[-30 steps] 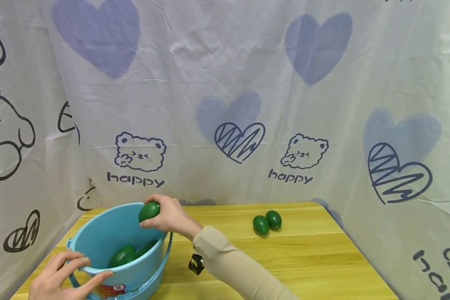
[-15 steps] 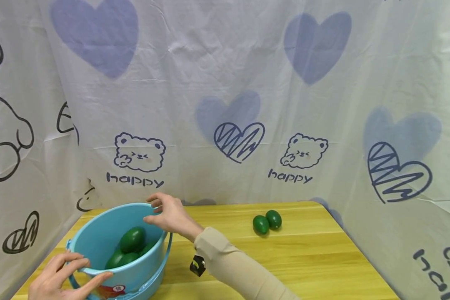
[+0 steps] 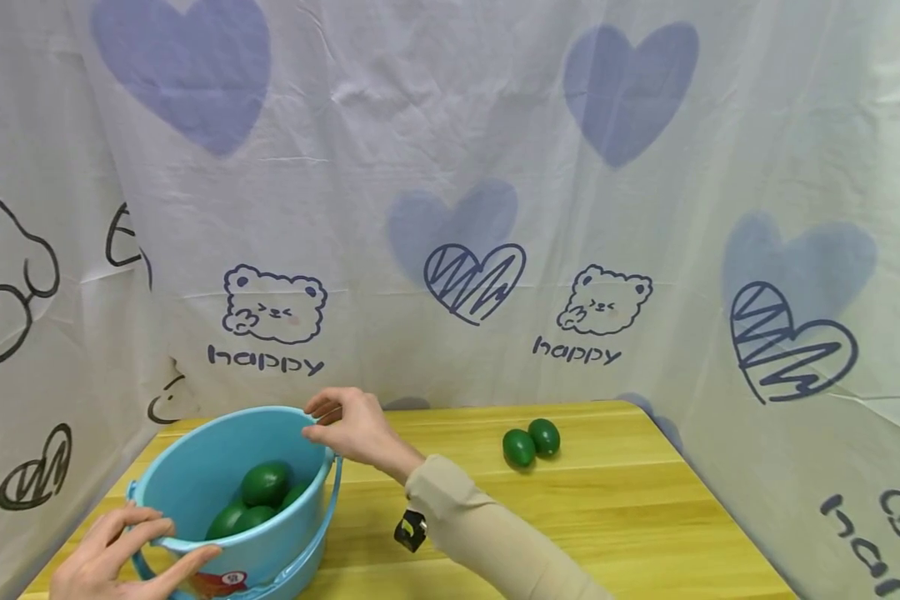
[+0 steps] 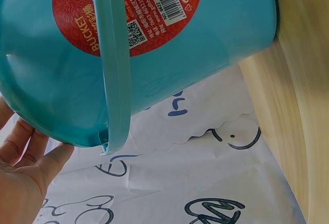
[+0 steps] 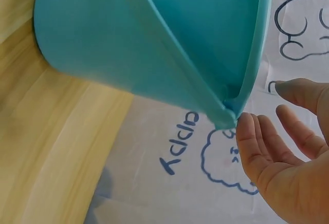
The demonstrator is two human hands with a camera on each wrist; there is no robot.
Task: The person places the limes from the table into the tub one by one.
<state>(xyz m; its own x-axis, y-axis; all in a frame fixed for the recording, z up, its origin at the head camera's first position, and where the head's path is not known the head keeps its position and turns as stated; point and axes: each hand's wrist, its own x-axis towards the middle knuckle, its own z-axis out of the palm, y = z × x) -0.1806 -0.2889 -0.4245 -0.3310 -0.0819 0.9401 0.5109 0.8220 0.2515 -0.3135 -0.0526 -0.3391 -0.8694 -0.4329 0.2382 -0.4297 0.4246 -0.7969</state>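
A light blue bucket (image 3: 288, 546) with its handle hanging down stands at the left of the table. My left hand (image 3: 116, 554) grips its near-left rim, fingers over the edge and thumb on the outside; the left wrist view shows that hand (image 4: 31, 167) at the rim too. Several glossy dark green avocados (image 3: 265, 483) lie inside the bucket, some partly hidden by its wall. My right hand (image 3: 356, 427) is at the bucket's far-right rim with relaxed fingers and nothing in it. In the right wrist view its fingertips are right beside the handle joint (image 5: 226, 118).
Two more avocados, one in front (image 3: 519, 448) and one behind (image 3: 545, 437), lie side by side on the yellow wooden table (image 3: 570, 525), right of the bucket. A white curtain (image 3: 375, 333) with hearts and bears hangs close behind the table and along both sides.
My right hand held an avocado over the bucket's rim, then let it go; it now lies on top of the others. The hand has since shifted slightly right. My left hand kept its grip.
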